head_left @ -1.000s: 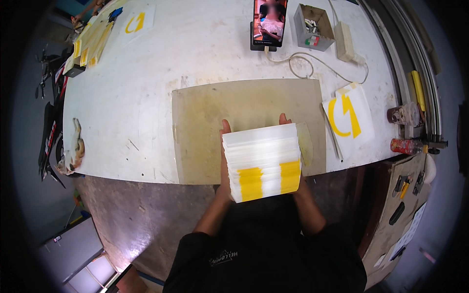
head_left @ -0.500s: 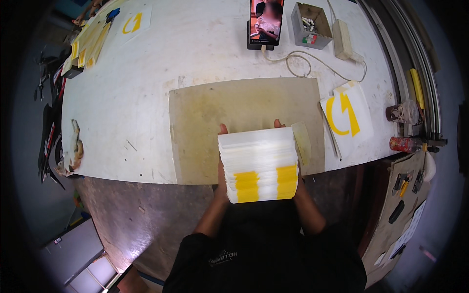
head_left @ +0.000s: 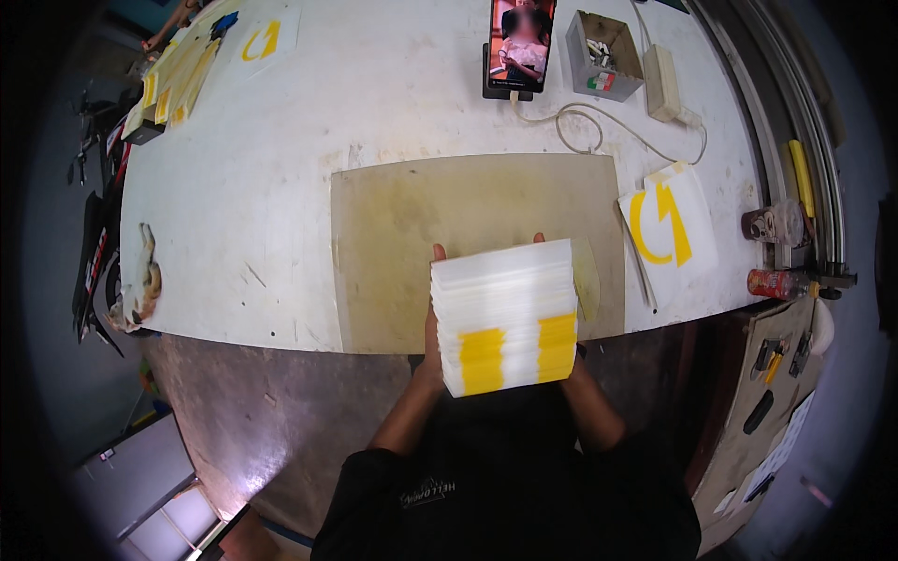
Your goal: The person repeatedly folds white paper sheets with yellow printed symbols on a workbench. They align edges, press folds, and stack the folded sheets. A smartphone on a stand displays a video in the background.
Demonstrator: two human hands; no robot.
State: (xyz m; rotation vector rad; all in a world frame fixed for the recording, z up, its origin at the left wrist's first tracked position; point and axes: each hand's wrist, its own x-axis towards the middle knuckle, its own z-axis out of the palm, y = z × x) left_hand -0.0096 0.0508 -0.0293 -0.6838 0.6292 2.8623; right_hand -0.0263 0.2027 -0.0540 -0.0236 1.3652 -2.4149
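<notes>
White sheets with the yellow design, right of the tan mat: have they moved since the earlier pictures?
No: the white sheets keep the same place and slant, judged against the right edge of the tan mat.

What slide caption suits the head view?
Left hand and right hand hold a thick, yellow-marked white sheet stack at a white table.

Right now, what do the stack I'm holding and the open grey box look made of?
Stack: likely paper or plastic sheets, semi-glossy, from the thin layered edges and pale sheen. Open box: perhaps metal or plastic, dull grey, with thin walls.
</notes>
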